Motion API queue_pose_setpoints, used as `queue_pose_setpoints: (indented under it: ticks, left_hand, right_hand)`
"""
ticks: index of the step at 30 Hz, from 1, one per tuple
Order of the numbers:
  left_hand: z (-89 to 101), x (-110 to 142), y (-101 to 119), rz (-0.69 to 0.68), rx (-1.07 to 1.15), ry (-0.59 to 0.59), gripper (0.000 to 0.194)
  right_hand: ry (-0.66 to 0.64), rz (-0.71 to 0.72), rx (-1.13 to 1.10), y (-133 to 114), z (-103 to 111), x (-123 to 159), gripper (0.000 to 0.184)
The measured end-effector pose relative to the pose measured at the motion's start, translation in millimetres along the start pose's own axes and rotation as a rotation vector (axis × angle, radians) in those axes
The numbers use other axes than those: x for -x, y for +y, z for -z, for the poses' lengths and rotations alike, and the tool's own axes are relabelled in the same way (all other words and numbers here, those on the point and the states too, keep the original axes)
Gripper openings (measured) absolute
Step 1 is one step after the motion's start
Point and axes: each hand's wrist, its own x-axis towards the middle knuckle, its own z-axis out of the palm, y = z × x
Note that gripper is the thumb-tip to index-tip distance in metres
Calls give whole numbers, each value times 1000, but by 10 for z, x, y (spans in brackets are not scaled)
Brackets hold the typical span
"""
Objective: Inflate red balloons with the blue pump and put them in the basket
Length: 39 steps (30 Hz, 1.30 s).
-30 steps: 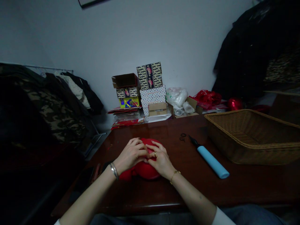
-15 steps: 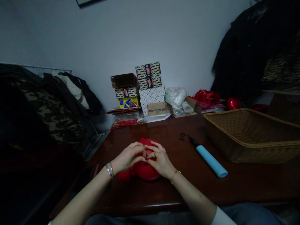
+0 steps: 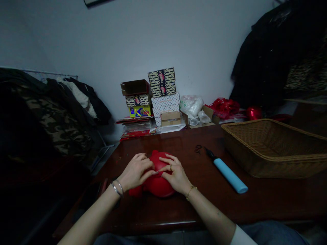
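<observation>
Red balloons (image 3: pixel 160 188) lie bunched on the table in front of me, partly covered by my hands. My left hand (image 3: pixel 138 172), with bangles at its wrist, pinches with thumb and fingertips at the middle of the bunch. Facing it, my right hand (image 3: pixel 176 173), wearing a ring, pinches at the same spot while its other fingers rest over a balloon. The small bit of red balloon between the fingertips is mostly hidden. To the right lies a light blue hand pump (image 3: pixel 230 175) with a black nozzle.
A wicker basket (image 3: pixel 265 163) stands on the right of the brown table (image 3: pixel 204 207). Thin black loops (image 3: pixel 198 149) lie near the pump's nozzle. Stacked boxes (image 3: pixel 166 105) and a plastic bag (image 3: pixel 191 104) are at the back. Dark objects (image 3: pixel 89 197) lie at the left edge.
My left hand has drawn slightly left and down, away from my right hand, uncovering more of the red balloons. My right hand stays nearly in place.
</observation>
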Motion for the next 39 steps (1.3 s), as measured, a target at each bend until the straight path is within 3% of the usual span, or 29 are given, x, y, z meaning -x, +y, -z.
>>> queue_pose_setpoints:
  ticks: [6,10,13,16,19,22,25,27,34,39]
  left_hand:
    - [-16,69,209,-72,-64,18,21]
    - [-150,140,141,3,50,52,23]
    - [-293,206,15,184,314,139,28]
    - [-455,239,-42,289,744,259,31]
    - [-614,203,18,470,1112,476,33]
    - [-714,125,141,676,1259,617,46]
    - [-724,74,245,803,1275,644,62]
    - [-703,71,282,814,1265,623,66]
    - [-711,87,221,659,854,528,49]
    - [-777,14,188,565,765,497,35]
  right_hand:
    - [46,-13,-63,14,-48,1,14]
    - [92,-39,-127,9,-55,-4,17]
    - [125,-43,-146,14,-82,1,19]
    - [162,-41,-129,25,-134,15,21]
    - [214,-24,-98,29,-185,35,21]
    - [242,2,-47,20,-210,55,21]
    - [249,15,-10,4,-212,65,20]
    - [255,11,-3,-1,-207,67,18]
    - [225,6,64,19,-199,67,20]
    - [143,34,166,29,-161,59,14]
